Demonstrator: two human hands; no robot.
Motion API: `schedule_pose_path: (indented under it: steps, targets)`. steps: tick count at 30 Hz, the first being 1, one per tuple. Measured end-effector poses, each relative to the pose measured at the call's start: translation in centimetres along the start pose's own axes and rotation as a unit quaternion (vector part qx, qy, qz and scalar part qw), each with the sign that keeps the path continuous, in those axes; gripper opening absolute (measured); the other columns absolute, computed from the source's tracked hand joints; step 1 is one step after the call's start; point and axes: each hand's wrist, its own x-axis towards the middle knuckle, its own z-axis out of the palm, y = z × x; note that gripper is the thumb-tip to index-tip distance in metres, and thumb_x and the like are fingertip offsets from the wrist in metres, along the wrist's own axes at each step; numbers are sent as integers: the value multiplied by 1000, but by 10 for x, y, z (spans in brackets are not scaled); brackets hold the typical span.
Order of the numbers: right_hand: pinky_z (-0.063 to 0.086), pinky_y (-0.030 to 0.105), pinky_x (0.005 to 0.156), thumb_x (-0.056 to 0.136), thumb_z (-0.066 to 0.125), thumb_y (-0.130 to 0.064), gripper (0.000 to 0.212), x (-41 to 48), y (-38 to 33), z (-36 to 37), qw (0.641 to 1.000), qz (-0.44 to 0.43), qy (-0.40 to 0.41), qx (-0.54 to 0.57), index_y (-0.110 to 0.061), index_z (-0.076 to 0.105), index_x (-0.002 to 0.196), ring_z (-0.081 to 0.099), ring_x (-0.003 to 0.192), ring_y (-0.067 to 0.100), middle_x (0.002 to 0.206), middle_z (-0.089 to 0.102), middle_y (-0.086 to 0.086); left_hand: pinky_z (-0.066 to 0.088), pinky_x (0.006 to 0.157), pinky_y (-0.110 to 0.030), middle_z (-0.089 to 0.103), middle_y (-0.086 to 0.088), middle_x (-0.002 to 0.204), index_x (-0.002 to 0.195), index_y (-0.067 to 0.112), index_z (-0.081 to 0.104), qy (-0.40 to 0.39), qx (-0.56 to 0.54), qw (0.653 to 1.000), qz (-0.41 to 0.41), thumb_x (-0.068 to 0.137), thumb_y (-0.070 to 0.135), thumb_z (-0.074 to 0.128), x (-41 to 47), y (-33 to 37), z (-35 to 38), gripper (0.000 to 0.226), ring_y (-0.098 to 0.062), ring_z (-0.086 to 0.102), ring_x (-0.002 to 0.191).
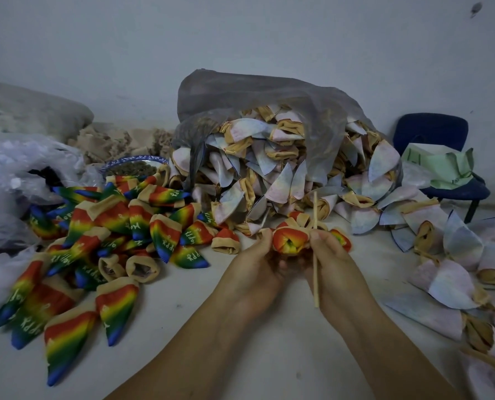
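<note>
Both my hands meet at the middle of the view around one rainbow fabric cone (289,241) with a tan cuff, partly turned so its red and yellow side bulges out. My left hand (257,264) grips the cone's left edge with curled fingers. My right hand (331,264) pinches the cone's right side and also holds a thin wooden stick (315,246), which stands nearly upright through the fingers. Much of the cone is hidden behind my fingers.
A pile of finished rainbow cones (102,241) marked "Happy" lies at the left. A grey plastic bag (269,116) spills pale inside-out cones (283,174) behind my hands and along the right. A blue chair (433,134) stands far right, a bowl (133,166) behind the pile.
</note>
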Motion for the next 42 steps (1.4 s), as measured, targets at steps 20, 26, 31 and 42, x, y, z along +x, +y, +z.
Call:
schedule_pose_path:
  steps: [20,26,31,42]
  targets:
    - [54,29,81,97,49,-33,19,-11,0,2,989,-77,-13,-129,-32,68,93,69,94,12,98,72,-2,47,87,-8,46,45,115,116,66,51,-31,451,843,291,83,54,66,4,-9,-13,38,16,48,112]
    - [50,16,57,102,39,-17,29,-15,-1,2,959,-135,-42,-247,-32,60,114,58,60,6,84,63,2,53,77,-22,67,10,101,97,35,66,86,224,940,242,77,56,73,9,5,-20,30,-5,66,92]
    - [35,11,43,101,33,-27,52,-19,-8,-7,866,-218,-100,-439,-60,20,139,44,44,3,89,63,-19,59,72,-30,71,-11,101,116,6,64,23,-184,978,97,87,30,71,10,27,-34,39,-18,72,88]
    - [39,11,63,98,40,-40,42,-30,-3,-1,740,-255,-165,-600,-55,35,137,49,78,-9,65,47,-20,59,80,-38,74,-6,104,103,7,75,18,-270,954,130,87,12,66,13,47,-49,19,-23,72,100]
